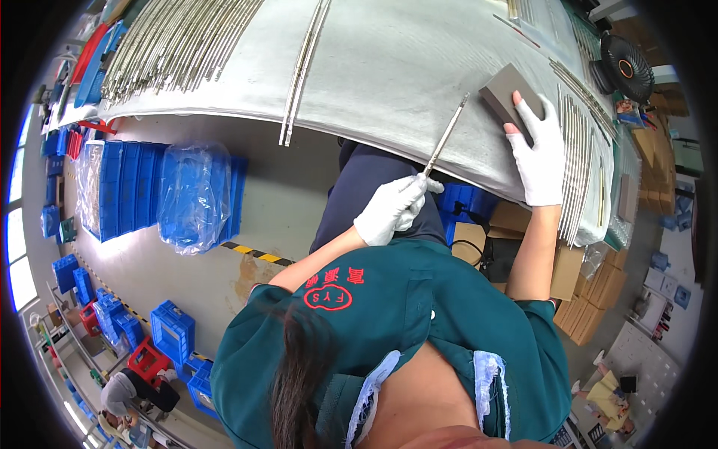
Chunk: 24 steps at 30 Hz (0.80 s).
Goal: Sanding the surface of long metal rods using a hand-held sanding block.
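My left hand (393, 206), in a white glove, is closed around the lower end of a thin metal rod (450, 133). The rod slants up and to the right, and its far end is over the pale table cover. My right hand (540, 161), also gloved but with bare thumb and fingertip showing, grips a grey rectangular block (508, 86) at its right side. Thumb and finger press on the block's upper face; the other fingers are partly hidden. The block is tilted on the table, to the right of the rod and apart from it.
A row of metal rods (179, 45) covers the table's far left. Two long strips (303, 71) overhang its front edge. More rods (574, 168) lie right of my right hand, near a black fan (627, 67). Blue crates (131, 187) stand on the floor at left.
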Available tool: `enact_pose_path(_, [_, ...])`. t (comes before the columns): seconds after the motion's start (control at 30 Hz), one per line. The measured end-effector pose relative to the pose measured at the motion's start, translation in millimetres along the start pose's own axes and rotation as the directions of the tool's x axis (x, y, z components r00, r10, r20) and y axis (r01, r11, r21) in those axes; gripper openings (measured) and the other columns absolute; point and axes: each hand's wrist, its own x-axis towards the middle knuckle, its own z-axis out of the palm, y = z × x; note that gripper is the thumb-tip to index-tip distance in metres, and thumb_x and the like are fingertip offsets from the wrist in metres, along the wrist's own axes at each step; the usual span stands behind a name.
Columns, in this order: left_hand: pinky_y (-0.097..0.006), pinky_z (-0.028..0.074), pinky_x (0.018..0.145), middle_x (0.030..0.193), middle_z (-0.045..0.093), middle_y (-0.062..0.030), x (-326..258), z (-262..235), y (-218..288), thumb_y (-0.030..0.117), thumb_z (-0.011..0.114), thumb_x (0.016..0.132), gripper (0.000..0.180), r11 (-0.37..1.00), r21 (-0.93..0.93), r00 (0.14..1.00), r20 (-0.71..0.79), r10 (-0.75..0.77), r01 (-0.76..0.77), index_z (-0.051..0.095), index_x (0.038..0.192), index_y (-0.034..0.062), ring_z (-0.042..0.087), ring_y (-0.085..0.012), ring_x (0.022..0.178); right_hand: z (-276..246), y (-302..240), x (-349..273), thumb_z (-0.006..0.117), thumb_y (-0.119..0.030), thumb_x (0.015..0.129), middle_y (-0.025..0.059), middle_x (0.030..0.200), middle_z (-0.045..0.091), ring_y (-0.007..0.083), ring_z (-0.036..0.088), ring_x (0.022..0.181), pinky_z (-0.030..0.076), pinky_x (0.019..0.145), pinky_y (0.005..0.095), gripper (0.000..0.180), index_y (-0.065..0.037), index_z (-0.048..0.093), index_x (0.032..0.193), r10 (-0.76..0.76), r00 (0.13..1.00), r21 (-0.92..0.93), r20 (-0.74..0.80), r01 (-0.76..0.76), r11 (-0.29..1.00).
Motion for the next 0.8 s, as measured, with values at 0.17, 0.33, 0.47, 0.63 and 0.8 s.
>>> enact_pose_path(0.17, [-0.018,0.02,0.038,0.061,0.037,0.0059,-4.2,5.1,8.4,0.037,0.045,0.096,0.046,0.999,-0.045,0.999,0.044,-0.028,0.03,0.053,0.112,-0.0044,0.025,-0.0004,0.044,13.9,14.2,-11.6,0.067,-0.026,0.078,0.0216,0.128,0.046,0.0376,0.054,0.107,0.044,0.09,0.0396,0.045,-0.021,0.058,0.122,-0.005,0.999,0.023,0.039,0.004,1.0])
enact_pose_path(0.33, [-0.017,0.022,0.038,0.059,0.038,0.0059,-6.8,7.1,17.6,0.041,0.043,0.096,0.051,0.992,-0.12,0.996,0.084,-0.028,0.038,0.05,0.114,-0.0067,0.027,-0.0005,0.043,16.2,9.5,-13.1,0.067,-0.026,0.078,0.0222,0.127,0.046,0.0379,0.053,0.107,0.044,0.09,0.0397,0.044,-0.021,0.058,0.122,0.017,1.0,0.022,0.021,-0.017,1.0])
enact_pose_path(0.47, [-0.016,0.022,0.036,0.06,0.035,0.0066,-0.6,6.8,19.8,0.04,0.044,0.096,0.048,0.98,-0.192,0.996,0.085,-0.03,0.046,0.05,0.115,-0.0036,0.028,-0.0005,0.044,16.8,11.8,-13.0,0.067,-0.026,0.078,0.0226,0.127,0.046,0.0382,0.053,0.107,0.043,0.09,0.0399,0.044,-0.021,0.058,0.122,0.002,1.0,0.029,0.011,-0.002,1.0])
enact_pose_path(0.63, [-0.015,0.022,0.035,0.059,0.032,0.0066,1.4,2.6,19.3,0.04,0.045,0.095,0.045,0.962,-0.258,0.987,0.148,-0.056,0.094,0.051,0.113,-0.0011,0.029,-0.0007,0.044,16.4,12.4,-12.8,0.067,-0.026,0.078,0.0229,0.128,0.045,0.0388,0.052,0.108,0.042,0.091,0.0399,0.044,-0.021,0.058,0.122,0.007,1.0,0.025,0.016,-0.007,1.0])
enact_pose_path(0.8, [-0.016,0.022,0.038,0.059,0.034,0.0066,-1.8,5.9,19.7,0.035,0.043,0.097,0.042,0.985,-0.172,0.995,0.094,0.018,-0.002,0.052,0.113,-0.0024,0.028,-0.0009,0.044,15.2,10.9,-13.3,0.069,-0.031,0.074,0.0213,0.131,0.044,0.0371,0.051,0.11,0.042,0.093,0.0422,0.054,-0.017,0.056,0.124,-0.067,0.995,-0.13,-0.071,0.058,0.99])
